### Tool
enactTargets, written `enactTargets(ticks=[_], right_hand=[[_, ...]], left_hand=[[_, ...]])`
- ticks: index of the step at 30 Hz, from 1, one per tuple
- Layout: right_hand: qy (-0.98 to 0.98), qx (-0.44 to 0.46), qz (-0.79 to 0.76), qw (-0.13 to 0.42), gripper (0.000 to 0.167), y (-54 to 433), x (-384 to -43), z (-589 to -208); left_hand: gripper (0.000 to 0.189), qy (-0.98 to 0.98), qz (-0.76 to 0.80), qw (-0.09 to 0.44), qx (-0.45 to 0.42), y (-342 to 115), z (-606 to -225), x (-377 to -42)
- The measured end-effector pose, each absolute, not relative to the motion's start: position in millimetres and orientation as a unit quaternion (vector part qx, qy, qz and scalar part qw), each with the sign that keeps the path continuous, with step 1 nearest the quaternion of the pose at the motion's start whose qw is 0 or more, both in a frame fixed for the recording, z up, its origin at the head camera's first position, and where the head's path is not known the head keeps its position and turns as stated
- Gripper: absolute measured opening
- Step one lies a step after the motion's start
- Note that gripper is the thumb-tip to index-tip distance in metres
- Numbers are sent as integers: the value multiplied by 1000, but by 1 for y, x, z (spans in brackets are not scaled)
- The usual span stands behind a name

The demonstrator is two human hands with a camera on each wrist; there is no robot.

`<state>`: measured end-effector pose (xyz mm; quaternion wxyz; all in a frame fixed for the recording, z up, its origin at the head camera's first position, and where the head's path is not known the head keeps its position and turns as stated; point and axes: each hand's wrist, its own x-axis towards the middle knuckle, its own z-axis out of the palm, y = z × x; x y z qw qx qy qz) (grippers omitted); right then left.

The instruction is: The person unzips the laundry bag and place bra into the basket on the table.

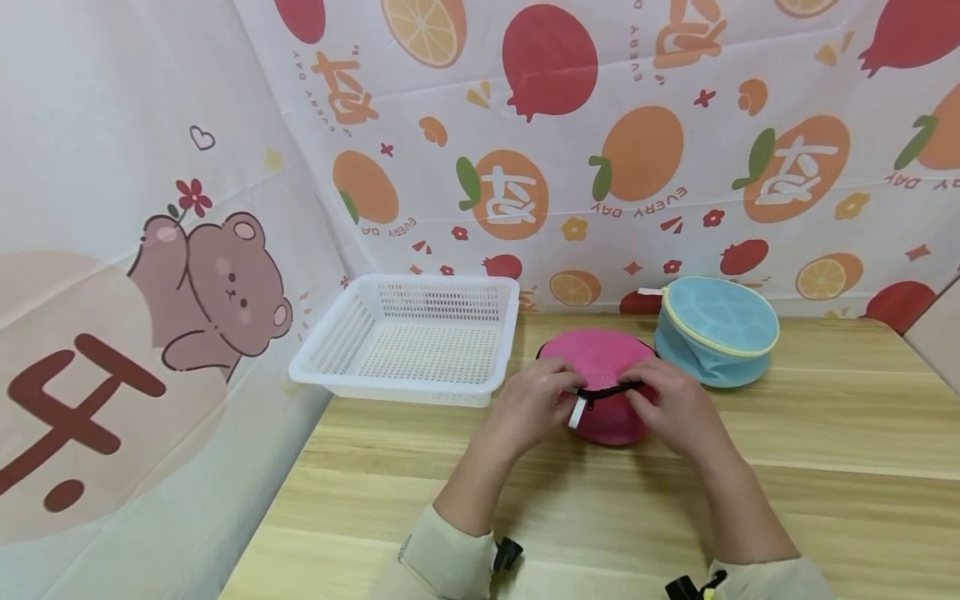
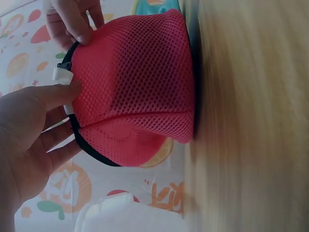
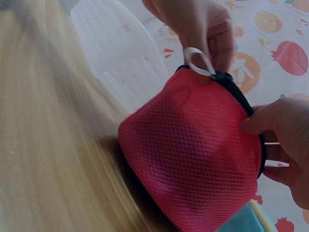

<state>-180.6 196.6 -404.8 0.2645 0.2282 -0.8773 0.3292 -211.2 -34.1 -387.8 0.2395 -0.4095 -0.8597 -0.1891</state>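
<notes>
A round pink mesh bag (image 1: 592,354) with a black zipper rim stands on the table. My left hand (image 1: 531,406) pinches the rim beside the zipper pull, where a white ribbon tab (image 1: 577,412) hangs. Farther right along the same rim, my right hand (image 1: 677,407) pinches the edge between thumb and fingers. In the left wrist view, the left thumb lies against the pink mesh (image 2: 145,63) near the white tab. The right wrist view has the right thumb (image 3: 260,118) on the mesh, with fingers behind the black edging. The bag's inside is hidden.
A white plastic basket (image 1: 502,367) stands at the back left of the wooden table (image 1: 600,517). Behind the pink bag to the right sits a blue mesh bag (image 1: 720,321) with a yellow zipper rim. A fruit-printed cloth (image 1: 450,100) hangs behind the table.
</notes>
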Motion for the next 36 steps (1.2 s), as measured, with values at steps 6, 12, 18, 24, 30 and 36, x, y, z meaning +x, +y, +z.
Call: enactTargets(ticks=[6,12,18,24,30,36], right_hand=[[-861,263,315,300,30,187,-182,-409],[-846,297,311,314,27,175,-181,-409],[-840,281,344,311,21,174,-179,-408],[-830,254,363,338,15,177,-179,-405],[-830,204,382,352,9,180,-179,-404],[-818,212,390,366,9,175,-179,-409]], left_hand=[[14,-865,-183,220,-412,-30,-387,-210],[13,-869,-180,210,-410,-31,-387,-209],[10,-871,-179,209,-407,-33,-387,-210],[9,-869,-194,211,-403,-37,-386,-213],[10,-877,-215,187,-388,-44,-382,-215],[13,-869,-235,154,-408,-45,-373,-209]])
